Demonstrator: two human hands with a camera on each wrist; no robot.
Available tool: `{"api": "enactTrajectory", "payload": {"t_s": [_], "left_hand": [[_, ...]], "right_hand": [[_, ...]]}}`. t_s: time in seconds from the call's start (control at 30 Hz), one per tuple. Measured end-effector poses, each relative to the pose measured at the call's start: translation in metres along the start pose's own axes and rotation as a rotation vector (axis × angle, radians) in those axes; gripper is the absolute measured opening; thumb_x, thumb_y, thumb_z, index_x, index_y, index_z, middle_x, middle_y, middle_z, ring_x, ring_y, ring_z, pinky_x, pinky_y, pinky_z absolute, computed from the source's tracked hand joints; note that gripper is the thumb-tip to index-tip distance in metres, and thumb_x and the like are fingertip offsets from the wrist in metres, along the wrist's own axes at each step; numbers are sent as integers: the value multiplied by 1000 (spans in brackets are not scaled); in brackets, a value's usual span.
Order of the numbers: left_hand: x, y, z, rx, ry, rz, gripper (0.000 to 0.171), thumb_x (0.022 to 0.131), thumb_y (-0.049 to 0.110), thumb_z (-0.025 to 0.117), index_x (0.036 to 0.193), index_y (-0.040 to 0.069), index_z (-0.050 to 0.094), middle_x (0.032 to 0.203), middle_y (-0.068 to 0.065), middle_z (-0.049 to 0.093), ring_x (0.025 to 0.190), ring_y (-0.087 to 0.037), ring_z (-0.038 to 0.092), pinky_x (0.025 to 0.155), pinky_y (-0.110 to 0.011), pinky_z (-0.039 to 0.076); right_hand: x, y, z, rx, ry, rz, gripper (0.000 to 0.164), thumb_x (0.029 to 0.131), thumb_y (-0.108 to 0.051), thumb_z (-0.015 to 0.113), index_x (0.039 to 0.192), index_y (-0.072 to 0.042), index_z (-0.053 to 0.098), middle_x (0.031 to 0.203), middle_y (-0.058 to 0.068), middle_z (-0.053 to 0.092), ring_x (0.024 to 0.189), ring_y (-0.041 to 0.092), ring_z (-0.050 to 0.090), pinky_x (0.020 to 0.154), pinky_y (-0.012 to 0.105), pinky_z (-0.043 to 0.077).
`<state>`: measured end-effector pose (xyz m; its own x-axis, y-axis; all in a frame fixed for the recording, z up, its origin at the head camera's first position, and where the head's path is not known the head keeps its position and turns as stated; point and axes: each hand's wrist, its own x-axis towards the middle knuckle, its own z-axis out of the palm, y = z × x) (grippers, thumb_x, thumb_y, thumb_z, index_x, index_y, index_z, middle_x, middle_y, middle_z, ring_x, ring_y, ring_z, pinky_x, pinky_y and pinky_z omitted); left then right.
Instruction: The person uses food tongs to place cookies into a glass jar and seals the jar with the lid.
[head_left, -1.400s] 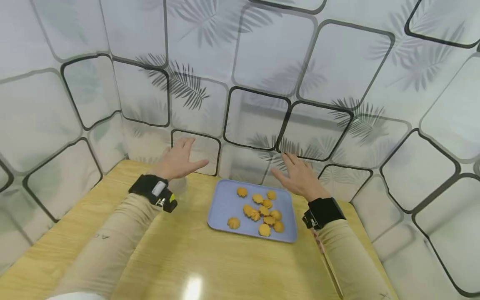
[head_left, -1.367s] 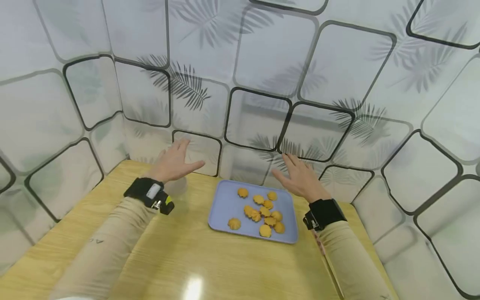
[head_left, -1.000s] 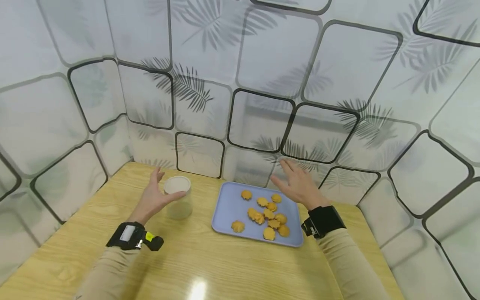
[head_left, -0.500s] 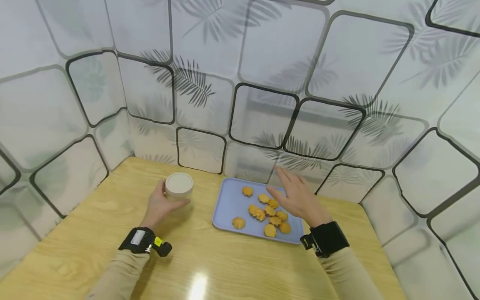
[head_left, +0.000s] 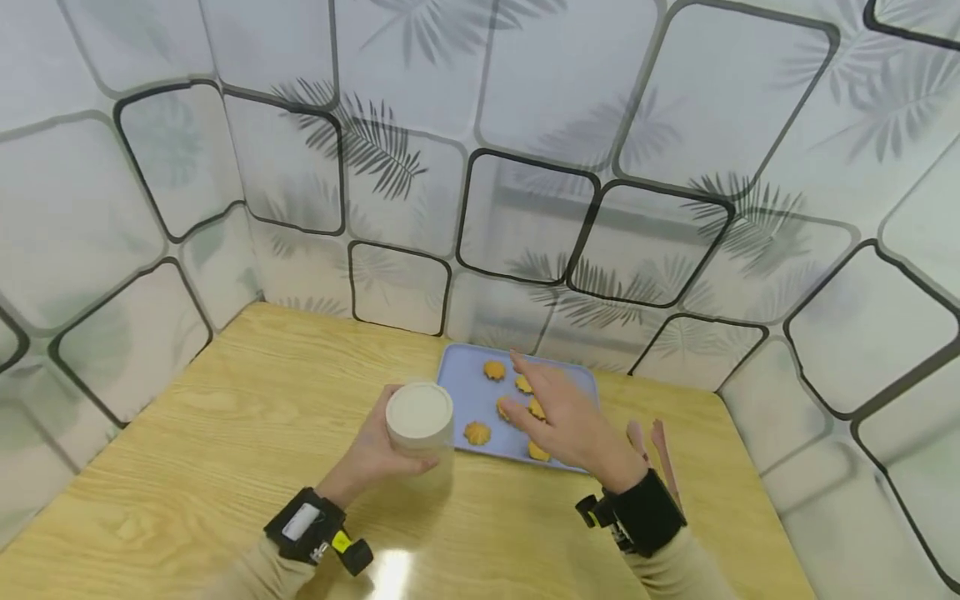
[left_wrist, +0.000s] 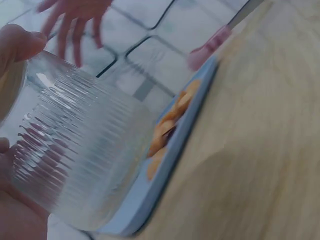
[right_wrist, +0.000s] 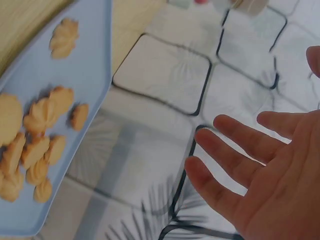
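Observation:
My left hand (head_left: 375, 454) grips a clear ribbed jar (left_wrist: 87, 145) with a pale lid (head_left: 420, 408), fingers behind it and thumb across its near side. The jar is held in front of the tray's left end. Over the right part of the blue tray (head_left: 463, 385) hovers my right hand (head_left: 566, 421), its fingers spread and nothing in them; the right wrist view shows the same straight fingers (right_wrist: 235, 150). Several golden cookies (head_left: 477, 432) lie on the tray, some hidden beneath the right hand in the head view. In the right wrist view, most cookies (right_wrist: 42, 115) sit in a cluster.
A pink-tipped utensil, like tongs (head_left: 662, 454), lies right of the tray, partly hidden by the right wrist. The wood-grain table (head_left: 187, 442) extends left and in front. Patterned curtains (head_left: 405, 287) rise along the table's back and both sides.
My left hand reached down to the jar, took hold of it and brought it rightward and nearer to me. My right hand shifted slightly left and nearer over the tray, staying spread.

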<state>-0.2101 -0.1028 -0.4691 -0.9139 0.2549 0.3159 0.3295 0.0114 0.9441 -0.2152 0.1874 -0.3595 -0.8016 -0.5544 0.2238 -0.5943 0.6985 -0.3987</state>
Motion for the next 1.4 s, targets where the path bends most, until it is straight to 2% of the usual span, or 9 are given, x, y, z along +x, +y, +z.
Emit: {"api": "enactTrajectory", "payload": {"t_s": [0.2, 0.37, 0.57, 0.8, 0.97, 1.07, 1.17, 1.27, 1.4], "left_hand": [[-5, -6, 33, -72, -105, 48, 91, 66, 4, 91, 139, 4, 37, 137, -16, 55, 123, -26, 57, 107, -56, 39], [-9, -12, 52, -66, -160, -17, 90, 66, 8, 92, 137, 12, 38, 136, -10, 55, 124, -26, 55, 108, -45, 42], [-11, -22, 70, -141, -235, -51, 86, 70, 6, 90, 136, 11, 35, 143, -14, 48, 130, -33, 51, 103, -36, 50], [-15, -22, 71, -137, -213, -72, 91, 66, 2, 91, 136, 10, 33, 145, -18, 47, 128, -34, 52, 102, -34, 50], [-14, -23, 71, -65, -211, -34, 103, 62, -3, 89, 144, 3, 28, 148, -24, 45, 133, -40, 49, 106, -33, 47], [-13, -23, 73, -15, -233, -24, 103, 63, 0, 87, 148, -2, 28, 146, -24, 47, 133, -40, 50, 109, -32, 46], [-13, -24, 73, -21, -258, -15, 98, 65, 0, 83, 148, -5, 32, 144, -26, 50, 134, -38, 51, 111, -31, 45], [-15, -24, 72, -35, -260, -4, 98, 65, 1, 84, 149, -4, 35, 145, -24, 50, 135, -32, 52, 113, -31, 43], [-15, -24, 72, -61, -267, 2, 99, 66, 5, 86, 151, 3, 36, 146, -19, 53, 133, -27, 55, 111, -33, 45]], "right_hand": [[-11, -26, 10, -91, 32, -43, 71, 102, -47, 56, 161, -18, 30, 144, 8, 58, 118, 26, 64, 91, 47, 56], [-15, -38, 21, -168, 16, -38, 74, 96, -56, 62, 157, -19, 41, 137, 7, 62, 96, 20, 69, 73, 36, 57], [-14, -43, 40, -186, -3, -9, 75, 87, -66, 65, 146, -21, 55, 120, 4, 63, 75, 12, 59, 61, 25, 48], [-12, -54, 52, -225, 33, 45, 71, 82, -73, 64, 135, -25, 64, 103, 1, 59, 62, 12, 50, 49, 22, 40], [-10, -60, 61, -360, 94, 23, 65, 81, -77, 63, 122, -26, 69, 93, 0, 55, 51, 10, 42, 42, 23, 33], [-11, -64, 66, -462, 133, 24, 63, 82, -74, 62, 116, -22, 70, 92, 3, 57, 52, 14, 48, 40, 26, 36], [-12, -66, 73, -530, 166, 19, 62, 85, -68, 62, 116, -15, 70, 96, 9, 61, 56, 19, 56, 39, 29, 40], [-13, -65, 77, -535, 186, -3, 60, 87, -63, 63, 116, -11, 69, 98, 11, 61, 59, 20, 57, 39, 28, 42], [-12, -58, 78, -500, 197, -61, 54, 85, -61, 65, 109, -12, 68, 91, 6, 57, 56, 15, 52, 40, 24, 40]]}}
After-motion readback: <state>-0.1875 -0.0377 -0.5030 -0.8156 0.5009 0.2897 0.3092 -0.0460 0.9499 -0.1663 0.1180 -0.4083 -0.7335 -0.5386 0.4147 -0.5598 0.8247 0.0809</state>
